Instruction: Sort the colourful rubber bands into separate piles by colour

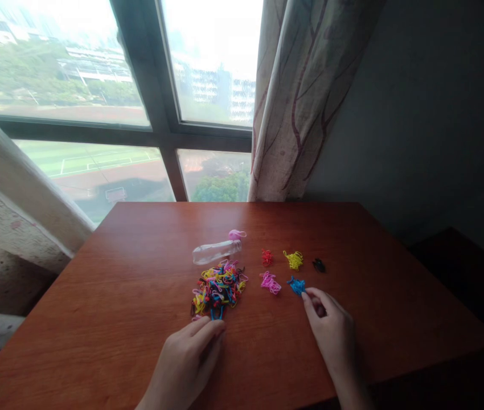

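A mixed pile of small coloured elastic hair ties lies on the table, left of the middle. My left hand is at its near edge, thumb and fingers pinched on a blue hair tie. To the right are sorted heaps: red hair ties, yellow hair ties, a small black heap, pink hair ties and blue hair ties. At the blue heap's near right edge, the fingertips of my right hand are pressed together, touching it. Whether they grip a tie is too small to tell.
Behind the mixed pile a clear plastic bottle lies on its side, with a pink looped item by its end. The brown wooden table reaches a window with curtains on both sides. A dark wall stands right.
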`<action>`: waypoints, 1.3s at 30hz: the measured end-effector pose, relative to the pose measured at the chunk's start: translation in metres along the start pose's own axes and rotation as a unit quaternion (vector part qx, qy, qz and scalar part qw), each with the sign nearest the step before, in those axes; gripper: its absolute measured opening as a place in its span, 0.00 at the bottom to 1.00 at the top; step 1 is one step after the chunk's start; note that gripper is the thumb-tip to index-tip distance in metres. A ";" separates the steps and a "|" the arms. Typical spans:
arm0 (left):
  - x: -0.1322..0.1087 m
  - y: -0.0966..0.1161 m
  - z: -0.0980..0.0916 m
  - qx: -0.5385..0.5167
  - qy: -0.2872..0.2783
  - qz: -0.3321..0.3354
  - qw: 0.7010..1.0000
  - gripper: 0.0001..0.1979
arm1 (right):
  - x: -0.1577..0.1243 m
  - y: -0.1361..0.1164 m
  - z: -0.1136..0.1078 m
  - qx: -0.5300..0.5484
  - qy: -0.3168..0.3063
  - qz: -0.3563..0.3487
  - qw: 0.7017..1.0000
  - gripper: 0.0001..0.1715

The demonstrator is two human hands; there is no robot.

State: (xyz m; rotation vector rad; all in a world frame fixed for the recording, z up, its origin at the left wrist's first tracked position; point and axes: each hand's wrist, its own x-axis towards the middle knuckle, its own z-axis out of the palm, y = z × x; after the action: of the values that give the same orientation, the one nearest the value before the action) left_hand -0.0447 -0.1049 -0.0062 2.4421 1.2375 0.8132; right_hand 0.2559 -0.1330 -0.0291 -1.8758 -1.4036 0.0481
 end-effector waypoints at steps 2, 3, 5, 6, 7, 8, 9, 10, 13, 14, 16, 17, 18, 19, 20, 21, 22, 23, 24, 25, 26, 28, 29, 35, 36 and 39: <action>-0.001 -0.001 0.000 0.000 0.003 -0.005 1.000 0.10 | 0.001 0.000 0.002 -0.011 -0.001 -0.001 1.000 0.23; -0.002 -0.001 0.000 -0.001 0.006 -0.008 1.000 0.10 | 0.001 0.000 0.003 -0.016 -0.001 -0.004 1.000 0.22; -0.003 -0.002 0.000 -0.002 0.018 -0.014 1.000 0.10 | 0.000 0.000 0.004 -0.024 -0.002 -0.014 1.000 0.21; -0.003 -0.002 0.000 -0.003 0.025 -0.018 1.000 0.10 | -0.001 -0.001 0.004 -0.026 0.000 -0.020 0.999 0.21; -0.002 -0.002 0.000 -0.004 0.031 -0.023 0.999 0.09 | -0.002 -0.002 0.004 -0.027 0.002 -0.025 0.999 0.20; -0.002 -0.002 -0.001 -0.005 0.038 -0.028 0.999 0.09 | -0.003 -0.004 0.004 -0.025 0.003 -0.029 0.999 0.20; -0.002 -0.002 -0.001 -0.005 0.047 -0.034 0.998 0.08 | -0.005 -0.006 0.004 -0.020 0.003 -0.032 0.999 0.20; -0.001 -0.002 -0.002 -0.005 0.057 -0.041 0.998 0.08 | -0.007 -0.009 0.004 -0.012 0.001 -0.035 0.999 0.19; 0.000 -0.001 -0.003 0.005 0.081 -0.065 0.995 0.07 | -0.014 -0.021 0.008 0.014 -0.027 -0.054 0.998 0.17; 0.000 0.000 -0.003 0.011 0.083 -0.075 0.994 0.07 | -0.017 -0.025 0.010 0.020 -0.040 -0.065 0.997 0.17; 0.000 0.000 -0.002 0.032 0.074 -0.090 0.993 0.06 | -0.021 -0.034 0.016 0.030 -0.068 -0.088 0.993 0.16; 0.000 0.000 -0.001 0.044 0.066 -0.094 0.992 0.06 | -0.023 -0.039 0.018 0.034 -0.079 -0.098 0.991 0.16; 0.000 0.000 0.000 0.056 0.058 -0.096 0.992 0.06 | -0.025 -0.043 0.021 0.037 -0.089 -0.107 0.990 0.15; 0.000 0.000 0.002 0.067 0.051 -0.096 0.992 0.06 | -0.027 -0.047 0.023 0.039 -0.097 -0.115 0.988 0.15; 0.000 0.000 0.003 0.076 0.044 -0.096 0.992 0.06 | -0.028 -0.050 0.025 0.041 -0.103 -0.121 0.986 0.14; 0.000 0.000 0.004 0.083 0.040 -0.095 0.991 0.06 | -0.029 -0.054 0.027 0.042 -0.109 -0.127 0.985 0.13; 0.000 0.000 0.004 0.088 0.038 -0.095 0.991 0.07 | -0.031 -0.057 0.029 0.043 -0.115 -0.132 0.984 0.13; 0.001 0.000 0.005 0.092 0.037 -0.096 0.990 0.07 | -0.032 -0.059 0.030 0.044 -0.120 -0.137 0.982 0.12; 0.001 0.000 0.005 0.095 0.035 -0.096 0.990 0.07 | -0.032 -0.062 0.031 0.045 -0.125 -0.142 0.981 0.12; 0.001 0.000 0.005 0.097 0.034 -0.096 0.990 0.07 | -0.033 -0.064 0.032 0.045 -0.129 -0.148 0.979 0.11; 0.002 0.000 0.005 0.098 0.033 -0.095 0.990 0.07 | -0.033 -0.065 0.033 0.046 -0.132 -0.154 0.978 0.11; 0.002 0.000 0.005 0.099 0.033 -0.089 0.991 0.08 | -0.033 -0.067 0.034 0.049 -0.134 -0.161 0.977 0.10; 0.002 0.000 0.005 0.100 0.034 -0.085 0.991 0.08 | -0.033 -0.068 0.034 0.052 -0.135 -0.161 0.976 0.10; 0.002 -0.001 0.004 0.088 0.049 -0.076 0.992 0.09 | -0.031 -0.066 0.033 0.075 -0.154 -0.139 0.975 0.08; 0.001 -0.002 0.004 0.081 0.057 -0.079 0.992 0.09 | -0.031 -0.065 0.033 0.076 -0.157 -0.136 0.975 0.08; 0.000 -0.004 0.003 0.056 0.085 -0.093 0.990 0.08 | -0.031 -0.065 0.033 0.082 -0.163 -0.130 0.975 0.08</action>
State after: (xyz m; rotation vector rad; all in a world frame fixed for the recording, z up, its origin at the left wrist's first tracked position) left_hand -0.0454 -0.1029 -0.0101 2.3351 1.5863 0.9365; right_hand 0.1771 -0.1352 -0.0262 -1.5849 -1.7999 0.3459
